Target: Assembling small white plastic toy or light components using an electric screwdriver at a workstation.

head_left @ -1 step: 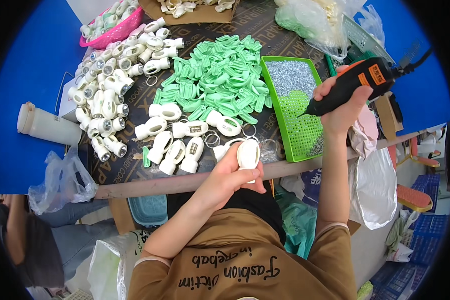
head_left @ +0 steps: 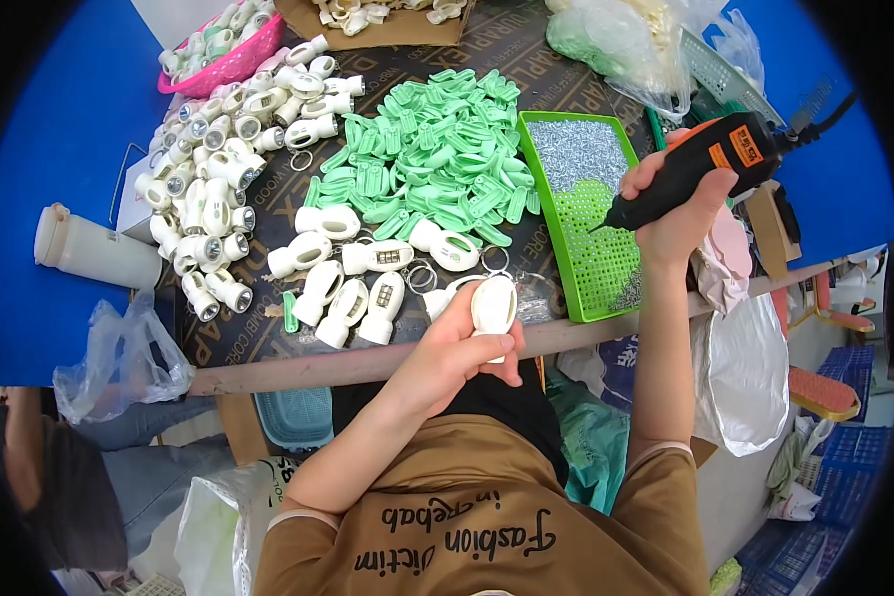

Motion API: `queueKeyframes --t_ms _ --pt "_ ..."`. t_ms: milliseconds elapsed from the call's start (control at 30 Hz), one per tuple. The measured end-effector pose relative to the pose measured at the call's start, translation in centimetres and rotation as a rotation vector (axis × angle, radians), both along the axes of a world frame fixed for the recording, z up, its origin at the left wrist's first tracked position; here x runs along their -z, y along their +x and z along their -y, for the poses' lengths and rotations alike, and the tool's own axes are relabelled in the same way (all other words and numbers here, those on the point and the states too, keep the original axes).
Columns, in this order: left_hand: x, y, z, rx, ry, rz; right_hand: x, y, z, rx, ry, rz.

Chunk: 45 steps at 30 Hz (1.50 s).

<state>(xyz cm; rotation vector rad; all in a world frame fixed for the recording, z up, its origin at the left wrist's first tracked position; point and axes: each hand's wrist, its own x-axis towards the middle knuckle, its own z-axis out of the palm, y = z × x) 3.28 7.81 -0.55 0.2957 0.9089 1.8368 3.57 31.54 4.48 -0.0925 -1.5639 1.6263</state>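
Observation:
My left hand (head_left: 447, 356), near the table's front edge, grips a white mini flashlight (head_left: 494, 304) with an oval recess in its upward face. In my right hand (head_left: 677, 221) is a black electric screwdriver (head_left: 700, 167), its bit pointing down-left over a green perforated tray (head_left: 591, 273). Small silver screws (head_left: 574, 149) fill the tray's far part, and some lie in its near right corner. Several white flashlights with key rings (head_left: 344, 310) lie just left of my left hand, some with their recesses exposed. Beyond them is a heap of light green plastic covers (head_left: 437, 149).
Many white flashlights (head_left: 209, 199) are piled at the left, below a pink basket (head_left: 230, 62) of more. A white cup (head_left: 94, 246) and a clear plastic bag (head_left: 124, 363) are at the left edge. Cardboard (head_left: 377, 30) with white parts lies at the back. Another person stands at the lower left.
The person at the far left has shifted slightly. My hands, the flashlight and the screwdriver look practically unchanged.

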Motion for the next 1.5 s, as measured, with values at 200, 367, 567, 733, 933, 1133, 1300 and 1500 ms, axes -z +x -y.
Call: queueKeyframes --t_ms 200,367,567,733,933,1133,1300,1500 --pt "0.3 0.4 0.0 -0.069 0.027 0.071 0.8 -0.7 -0.2 0.007 0.019 -0.019" --pt "0.2 0.6 0.0 -0.066 0.007 0.084 1.0 -0.6 -0.2 0.006 0.021 -0.009" --pt "0.3 0.7 -0.2 -0.076 0.017 0.082 1.2 -0.6 -0.1 -0.012 0.033 -0.005" --pt "0.4 0.8 -0.1 -0.090 0.011 0.076 0.4 -0.6 0.3 -0.021 0.070 0.015" --pt "0.3 0.5 -0.2 -0.088 -0.009 0.086 -4.7 0.7 3.2 -0.159 0.003 -0.013" --pt "0.4 0.2 -0.2 -0.077 0.025 0.162 -5.5 0.4 8.1 -0.557 -0.143 -0.094" --pt "0.4 0.3 0.0 -0.081 0.036 0.185 -4.7 0.1 9.4 -0.589 -0.102 -0.090" --pt "0.3 0.3 0.1 -0.076 0.043 0.186 -4.7 0.0 9.6 -0.646 -0.058 -0.141"
